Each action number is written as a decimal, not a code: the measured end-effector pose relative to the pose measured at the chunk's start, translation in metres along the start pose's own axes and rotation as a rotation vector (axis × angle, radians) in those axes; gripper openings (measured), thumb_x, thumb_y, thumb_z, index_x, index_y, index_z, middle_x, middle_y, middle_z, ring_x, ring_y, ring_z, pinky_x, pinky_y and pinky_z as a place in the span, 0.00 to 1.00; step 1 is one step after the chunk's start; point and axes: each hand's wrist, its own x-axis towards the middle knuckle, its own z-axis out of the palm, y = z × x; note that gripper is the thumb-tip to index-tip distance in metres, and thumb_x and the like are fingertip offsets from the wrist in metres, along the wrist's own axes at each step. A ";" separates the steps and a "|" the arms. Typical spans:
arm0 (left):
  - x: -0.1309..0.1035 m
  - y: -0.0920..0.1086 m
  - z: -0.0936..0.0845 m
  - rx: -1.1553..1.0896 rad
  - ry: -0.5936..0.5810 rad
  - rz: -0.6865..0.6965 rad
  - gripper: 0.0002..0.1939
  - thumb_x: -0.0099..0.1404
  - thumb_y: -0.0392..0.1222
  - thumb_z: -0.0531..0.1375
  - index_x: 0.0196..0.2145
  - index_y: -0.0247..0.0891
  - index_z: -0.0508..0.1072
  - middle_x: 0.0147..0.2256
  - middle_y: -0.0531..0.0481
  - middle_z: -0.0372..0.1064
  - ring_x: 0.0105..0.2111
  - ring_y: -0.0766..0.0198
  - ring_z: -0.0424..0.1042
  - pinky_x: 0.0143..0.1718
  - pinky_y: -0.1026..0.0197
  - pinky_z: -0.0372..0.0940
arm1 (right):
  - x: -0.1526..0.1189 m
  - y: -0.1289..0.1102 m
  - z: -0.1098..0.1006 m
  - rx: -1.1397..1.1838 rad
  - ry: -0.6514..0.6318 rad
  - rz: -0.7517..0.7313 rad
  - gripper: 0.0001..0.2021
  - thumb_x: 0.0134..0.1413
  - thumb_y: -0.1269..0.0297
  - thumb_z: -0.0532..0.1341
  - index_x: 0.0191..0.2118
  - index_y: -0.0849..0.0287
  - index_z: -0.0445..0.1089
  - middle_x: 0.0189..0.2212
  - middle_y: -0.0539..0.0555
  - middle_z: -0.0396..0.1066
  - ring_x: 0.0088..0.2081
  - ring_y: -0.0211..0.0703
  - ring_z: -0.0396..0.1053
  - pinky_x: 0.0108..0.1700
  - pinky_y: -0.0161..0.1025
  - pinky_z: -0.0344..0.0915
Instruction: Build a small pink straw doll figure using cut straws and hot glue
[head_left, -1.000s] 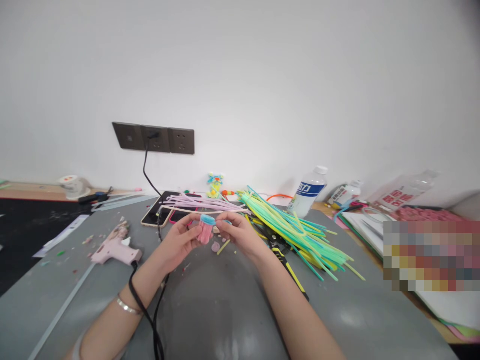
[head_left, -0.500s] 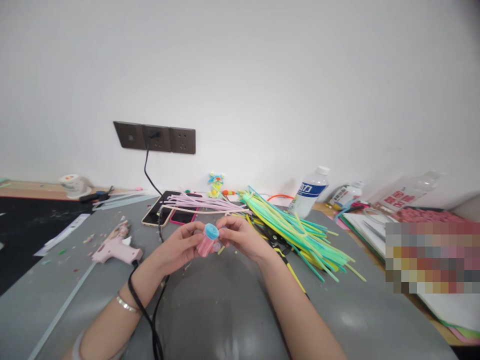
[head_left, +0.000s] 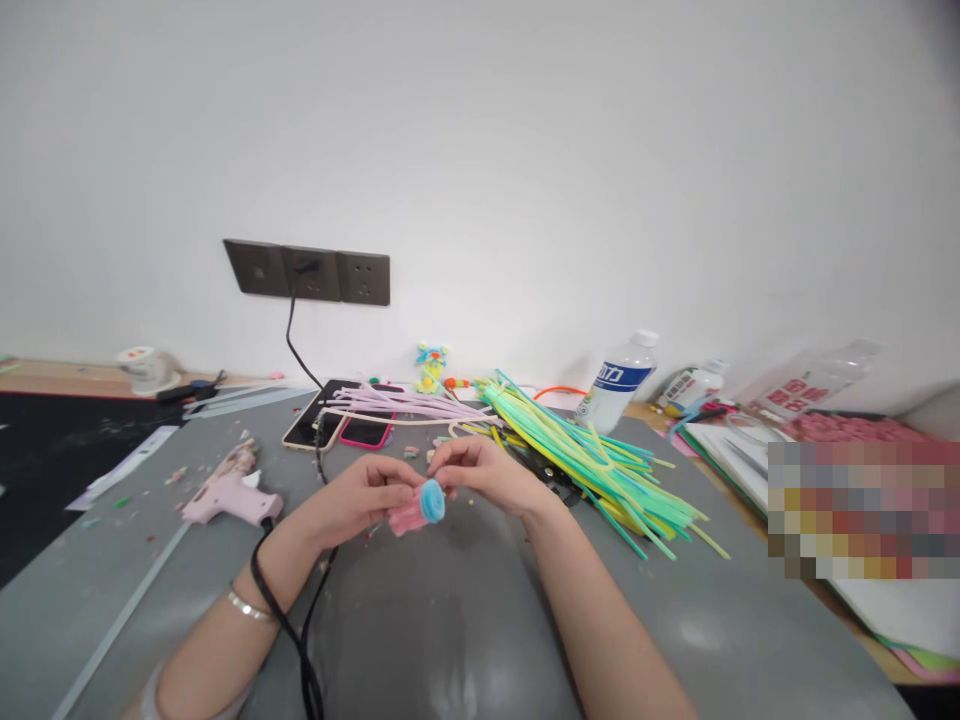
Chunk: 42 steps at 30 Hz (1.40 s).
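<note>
My left hand [head_left: 367, 503] pinches a small pipe-cleaner craft piece [head_left: 409, 513] between thumb and fingers, above the grey table top. Its body is fuzzy pink and roughly tube-shaped, and a round blue coil [head_left: 433, 501] caps the end that points right. At the upper edge of the blue coil, the bent fingers of my right hand [head_left: 480, 474] close together on it. The exact contact of those fingertips is partly hidden. Behind my right hand lies a bundle of green and yellow pipe cleaners [head_left: 585, 460]; lilac pipe cleaners [head_left: 412, 404] lie beyond the piece.
A pink glue gun [head_left: 234, 497] lies left, its black cord [head_left: 304, 640] running under my left forearm. Two phones [head_left: 311, 425] are under the lilac stems. A water bottle [head_left: 616, 382] leans at the back. Black-handled pliers [head_left: 551, 472] lie partly under the green bundle. Papers [head_left: 892, 610] lie right.
The pink-and-blue piece has tipped over, so its blue end now faces right instead of up. My right fingers have shifted slightly along the blue end.
</note>
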 end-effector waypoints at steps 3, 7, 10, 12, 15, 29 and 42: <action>0.000 0.000 0.001 0.041 -0.036 -0.055 0.14 0.48 0.45 0.74 0.29 0.34 0.80 0.22 0.51 0.72 0.20 0.70 0.66 0.23 0.68 0.60 | -0.001 -0.002 0.000 -0.021 -0.028 -0.001 0.09 0.45 0.61 0.72 0.32 0.61 0.78 0.25 0.49 0.74 0.24 0.32 0.68 0.29 0.31 0.65; 0.001 0.001 0.001 0.112 -0.087 -0.085 0.14 0.51 0.44 0.73 0.33 0.34 0.80 0.24 0.50 0.73 0.21 0.70 0.66 0.24 0.68 0.58 | -0.002 -0.004 0.001 -0.060 -0.051 -0.010 0.09 0.45 0.60 0.71 0.31 0.60 0.78 0.25 0.49 0.74 0.26 0.34 0.69 0.32 0.32 0.66; 0.000 0.003 0.002 0.219 -0.096 -0.086 0.14 0.53 0.45 0.71 0.35 0.34 0.81 0.26 0.49 0.74 0.22 0.69 0.65 0.22 0.68 0.55 | -0.002 -0.004 0.001 -0.128 -0.060 -0.011 0.11 0.46 0.58 0.71 0.32 0.61 0.78 0.25 0.50 0.74 0.27 0.35 0.69 0.34 0.34 0.66; -0.001 0.003 0.003 0.286 -0.092 -0.087 0.12 0.54 0.45 0.70 0.33 0.34 0.81 0.25 0.50 0.73 0.22 0.69 0.64 0.21 0.68 0.53 | -0.003 -0.004 0.001 -0.184 -0.061 -0.008 0.11 0.47 0.57 0.70 0.32 0.61 0.78 0.25 0.50 0.74 0.27 0.36 0.69 0.35 0.34 0.66; 0.000 0.003 0.005 0.348 -0.087 -0.083 0.10 0.57 0.45 0.68 0.32 0.35 0.80 0.23 0.51 0.72 0.21 0.69 0.63 0.21 0.68 0.54 | -0.003 -0.004 0.002 -0.250 -0.048 -0.013 0.11 0.48 0.58 0.70 0.31 0.62 0.78 0.26 0.50 0.74 0.28 0.36 0.68 0.35 0.34 0.65; 0.011 -0.005 0.002 0.600 0.158 0.171 0.13 0.61 0.46 0.62 0.25 0.35 0.78 0.20 0.52 0.68 0.22 0.66 0.62 0.25 0.65 0.55 | 0.008 0.008 0.002 -0.304 0.211 0.021 0.19 0.51 0.47 0.65 0.31 0.62 0.76 0.26 0.51 0.72 0.25 0.35 0.64 0.30 0.33 0.60; 0.012 -0.007 0.001 0.717 0.185 0.129 0.11 0.59 0.45 0.63 0.30 0.35 0.81 0.22 0.51 0.70 0.22 0.65 0.63 0.24 0.65 0.57 | 0.009 0.016 0.002 -0.206 0.215 0.050 0.12 0.44 0.58 0.69 0.31 0.62 0.76 0.27 0.50 0.73 0.28 0.36 0.66 0.32 0.33 0.59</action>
